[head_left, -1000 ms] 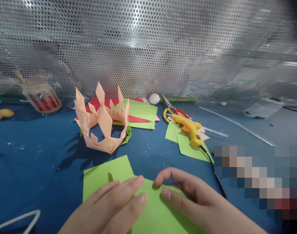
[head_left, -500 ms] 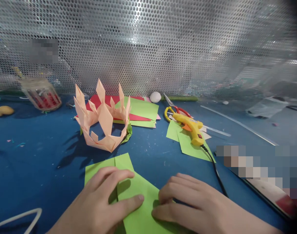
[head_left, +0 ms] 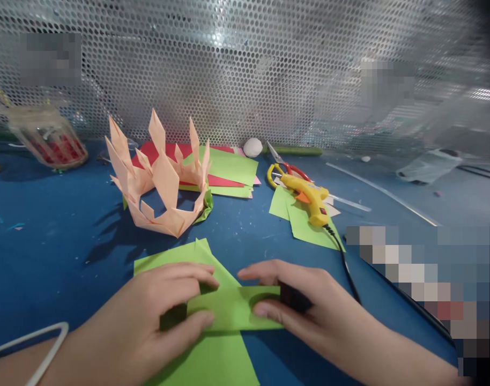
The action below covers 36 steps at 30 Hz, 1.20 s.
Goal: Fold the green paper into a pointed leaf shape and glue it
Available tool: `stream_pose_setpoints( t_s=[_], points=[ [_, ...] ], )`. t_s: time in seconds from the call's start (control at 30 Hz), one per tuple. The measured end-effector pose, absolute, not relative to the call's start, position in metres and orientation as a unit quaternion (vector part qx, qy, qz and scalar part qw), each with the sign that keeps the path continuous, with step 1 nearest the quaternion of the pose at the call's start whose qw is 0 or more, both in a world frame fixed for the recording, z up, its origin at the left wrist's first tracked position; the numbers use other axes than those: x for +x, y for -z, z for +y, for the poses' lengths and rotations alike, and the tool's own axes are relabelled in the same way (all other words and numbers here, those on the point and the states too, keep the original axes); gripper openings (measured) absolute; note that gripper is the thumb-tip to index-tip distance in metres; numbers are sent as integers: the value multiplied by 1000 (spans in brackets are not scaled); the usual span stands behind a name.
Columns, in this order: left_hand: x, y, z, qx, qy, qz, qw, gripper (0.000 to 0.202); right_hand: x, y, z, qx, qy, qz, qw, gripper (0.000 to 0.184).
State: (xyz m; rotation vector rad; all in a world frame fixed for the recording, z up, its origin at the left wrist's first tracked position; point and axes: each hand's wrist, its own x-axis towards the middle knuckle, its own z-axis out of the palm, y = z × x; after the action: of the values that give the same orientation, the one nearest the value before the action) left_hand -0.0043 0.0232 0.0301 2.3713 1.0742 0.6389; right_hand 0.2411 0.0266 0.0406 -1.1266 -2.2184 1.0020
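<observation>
A green paper sheet [head_left: 224, 311] lies on the blue table [head_left: 56, 230] right in front of me, partly folded into a strip. My left hand [head_left: 148, 316] pinches the strip's left end between thumb and fingers. My right hand [head_left: 305, 308] pinches its right end the same way. More green paper spreads flat beneath and below the strip. Behind it stands a peach folded-paper crown [head_left: 160, 182] with tall spikes.
A yellow glue gun [head_left: 309, 199] lies on green sheets at the right, its black cord running toward me. Scissors [head_left: 285, 170], a stack of red and green paper [head_left: 229, 174], a white ball [head_left: 253, 147], a jar [head_left: 47, 142] and a perforated metal wall [head_left: 245, 69] stand behind.
Both hands have gone from pressing flat on the green sheet to pinching a folded strip of it between them. The view has shifted slightly, so the crown sits further left.
</observation>
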Motion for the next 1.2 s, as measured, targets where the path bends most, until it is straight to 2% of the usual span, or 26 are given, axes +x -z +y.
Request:
stream_pose_setpoints(
  t_s=[0.1, 0.27, 0.43, 0.5, 0.93, 1.2],
  points=[
    [-6, -34, 32, 887, -215, 356, 201, 10, 244, -40, 30, -396, -342, -821, 228, 12],
    [-3, -36, 35, 918, -198, 304, 163, 15, 247, -42, 33, -349, -349, -842, 216, 17],
    [1, -39, 41, 957, -181, 203, 97, 50, 248, -40, 34, -328, -385, -833, 223, 8],
    [1, -41, 45, 965, -168, 181, 91, 55, 247, -39, 34, -327, -384, -834, 224, 8],
    [-1, -44, 54, 973, -103, 127, 164, 57, 245, -39, 35, -334, -393, -827, 225, 9],
    [-3, -45, 56, 940, -101, 196, 260, 39, 246, -35, 36, -336, -401, -821, 228, 14]
  ],
)
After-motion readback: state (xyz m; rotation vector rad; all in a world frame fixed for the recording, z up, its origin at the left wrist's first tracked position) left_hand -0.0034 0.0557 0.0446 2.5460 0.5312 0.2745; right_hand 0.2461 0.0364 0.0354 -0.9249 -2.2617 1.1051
